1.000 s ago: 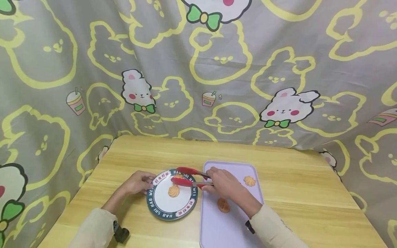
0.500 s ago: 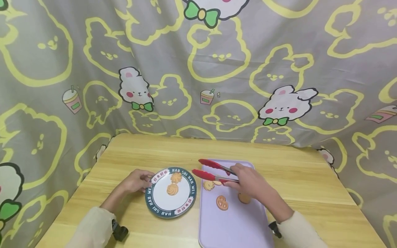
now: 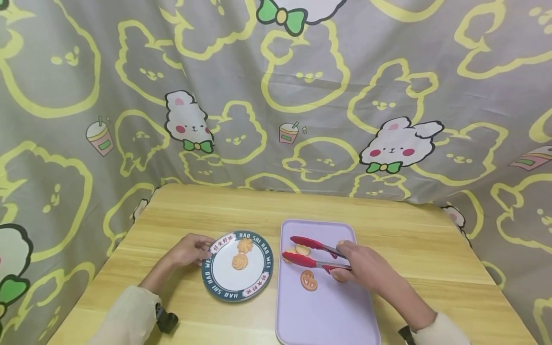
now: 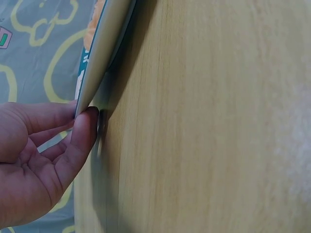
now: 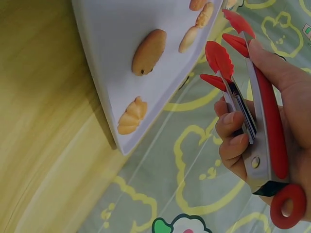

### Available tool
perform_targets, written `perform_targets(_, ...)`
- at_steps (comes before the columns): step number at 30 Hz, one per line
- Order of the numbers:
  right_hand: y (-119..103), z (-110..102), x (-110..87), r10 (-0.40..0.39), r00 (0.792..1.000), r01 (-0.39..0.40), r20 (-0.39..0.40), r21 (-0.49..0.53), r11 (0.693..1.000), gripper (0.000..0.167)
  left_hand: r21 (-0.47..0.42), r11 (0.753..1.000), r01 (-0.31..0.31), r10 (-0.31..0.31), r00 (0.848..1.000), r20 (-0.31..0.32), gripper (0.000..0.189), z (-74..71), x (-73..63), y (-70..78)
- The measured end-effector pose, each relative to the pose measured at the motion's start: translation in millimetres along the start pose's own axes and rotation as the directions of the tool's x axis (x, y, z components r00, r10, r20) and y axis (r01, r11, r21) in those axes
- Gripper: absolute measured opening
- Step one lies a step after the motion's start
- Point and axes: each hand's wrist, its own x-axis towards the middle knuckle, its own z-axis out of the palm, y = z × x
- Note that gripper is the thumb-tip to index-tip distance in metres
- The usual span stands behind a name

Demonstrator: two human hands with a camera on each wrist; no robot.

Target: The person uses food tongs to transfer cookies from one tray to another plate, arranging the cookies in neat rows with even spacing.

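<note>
My left hand (image 3: 188,250) pinches the rim of a round white plate (image 3: 224,278) with a dark green lettered border; the left wrist view shows the plate edge between thumb and fingertips, tilted off the wood. Two swirled butter cookies (image 3: 239,262) lie on it. In my right hand (image 3: 366,266) I grip metal tongs (image 5: 268,111) with red tips, their jaws spread and nothing held. The tips hover over the lilac tray (image 3: 323,316), on either side of a pale cookie (image 3: 303,250). A pretzel-shaped cookie (image 3: 308,280) lies nearer me. My right hand partly covers another cookie (image 3: 339,274).
Both plate and tray are on a wooden table (image 3: 207,203), a narrow strip of wood between them. A patterned curtain (image 3: 241,139) hangs behind the table and along its sides. In the right wrist view, a ridged cookie (image 5: 132,116) lies near a tray corner.
The tongs have moved right from over the plate to over the tray, leaving a swirled cookie beside the other on the plate. The left hand stays at the rim.
</note>
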Motion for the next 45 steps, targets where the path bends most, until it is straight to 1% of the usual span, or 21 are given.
perform_targets(8, 1, 3, 3.7, -0.047, 0.999, 0.048, 0.013, -0.022, 0.999, 0.044, -0.005, 1.0, 0.012, -0.012, 1.0, 0.003, 0.041, 0.5, 0.8, 0.3)
perform_targets(14, 1, 4, 7.5, -0.064, 0.998, 0.065, 0.029, -0.048, 0.997, 0.049, -0.006, 1.0, 0.008, -0.007, 1.0, 0.002, 0.04, 1.1, 1.4, -1.1)
perform_targets(18, -1, 2, 9.6, -0.077, 0.997, 0.079, 0.026, -0.071, 0.994, 0.047, 0.007, 1.0, -0.003, 0.003, 1.0, -0.001, 0.041, 0.0, -0.2, 0.0)
perform_targets(24, -4, 1, 10.6, -0.064, 0.997, 0.067, 0.048, -0.069, 0.995, 0.043, 0.008, 1.0, -0.002, 0.002, 1.0, -0.005, 0.041, -0.9, -1.9, 0.9)
perform_targets(31, -3, 2, 8.5, -0.086, 0.996, 0.087, 0.017, -0.097, 0.991, 0.045, 0.005, 1.0, -0.01, 0.01, 1.0, -0.004, 0.04, 0.2, -0.3, -0.5)
perform_targets(38, -7, -5, 10.5, -0.055, 0.998, 0.056, 0.021, -0.064, 0.996, 0.046, -0.01, 1.0, -0.009, 0.009, 1.0, 0.001, 0.041, 0.5, 1.1, -2.5)
perform_targets(45, -16, -12, 18.2, -0.115, 0.993, 0.11, -0.032, -0.119, 0.987, 0.044, -0.018, 1.0, 0.0, 0.0, 1.0, -0.001, 0.041, 0.7, 1.0, -1.0)
